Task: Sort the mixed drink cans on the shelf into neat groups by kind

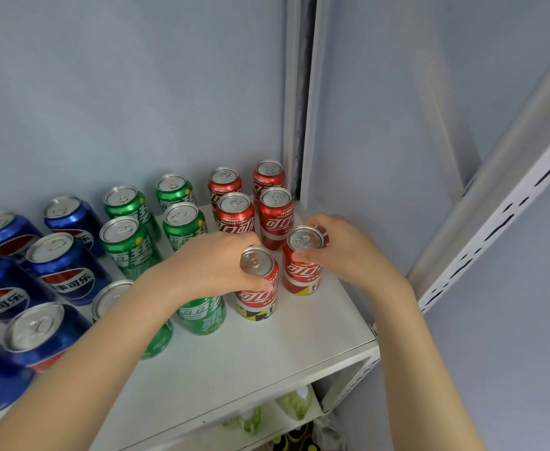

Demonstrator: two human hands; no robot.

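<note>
Shelf (267, 359): L hand (215, 265) grips red can (258, 297), R hand (342, 249) grips 2nd red can (299, 275); green can (202, 315) half-hidden.

Shelf (286, 349) bare at front right, crowded at back and left.
The white shelf lay bare from the front left red can (256, 302) and front right red can (301, 275) out to its front edge. Four more red cans (235, 216) stood packed in the back corner, green cans (127, 247) filled the middle, blue cans (67, 271) the left, with narrow gaps between. A slotted upright (494, 232) bounded the right.
</note>
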